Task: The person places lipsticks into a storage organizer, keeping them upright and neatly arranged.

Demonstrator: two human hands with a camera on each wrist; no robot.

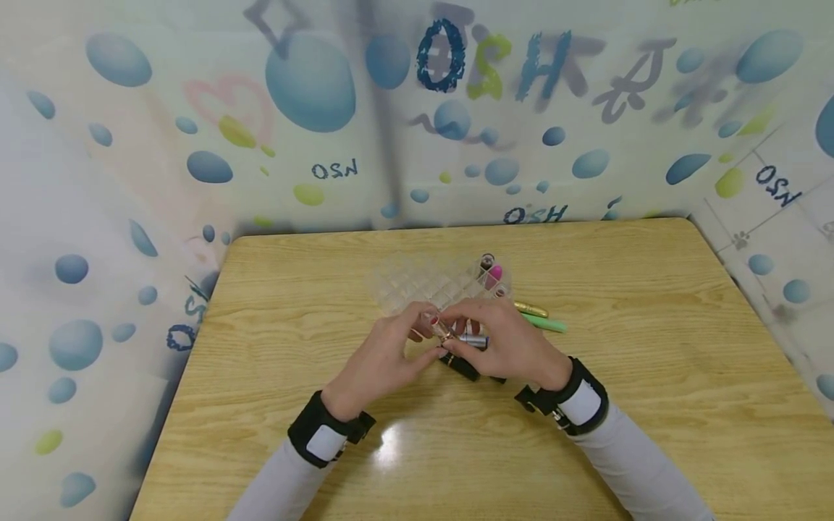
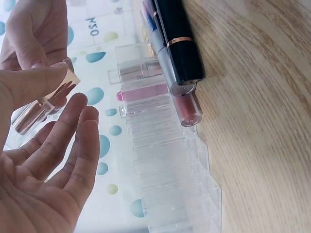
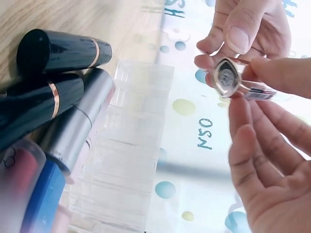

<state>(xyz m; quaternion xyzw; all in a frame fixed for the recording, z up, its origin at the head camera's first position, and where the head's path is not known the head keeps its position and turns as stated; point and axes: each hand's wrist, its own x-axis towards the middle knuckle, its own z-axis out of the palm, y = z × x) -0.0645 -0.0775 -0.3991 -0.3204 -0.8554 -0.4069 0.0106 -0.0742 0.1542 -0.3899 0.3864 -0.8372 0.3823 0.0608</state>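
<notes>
Both hands meet over the table around a lipstick (image 1: 440, 327) with a gold base and clear cover, reddish inside. My right hand (image 1: 504, 340) pinches it between thumb and fingers; in the right wrist view the lipstick's diamond-shaped end (image 3: 226, 79) faces the camera. My left hand (image 1: 391, 351) holds the same lipstick from the other side, its thumb across it in the left wrist view and some fingers spread beyond. Just under the hands lie black lipstick tubes (image 1: 459, 365) and a silver tube (image 1: 473, 340). The fingers partly hide the lipstick.
A clear compartmented organizer (image 1: 423, 282) stands behind the hands, with a pink lipstick (image 1: 494, 275) and a few other tubes at its right end. A gold tube (image 1: 531, 310) and a green tube (image 1: 549, 323) lie right of it. A patterned backdrop (image 1: 404, 174) borders the table.
</notes>
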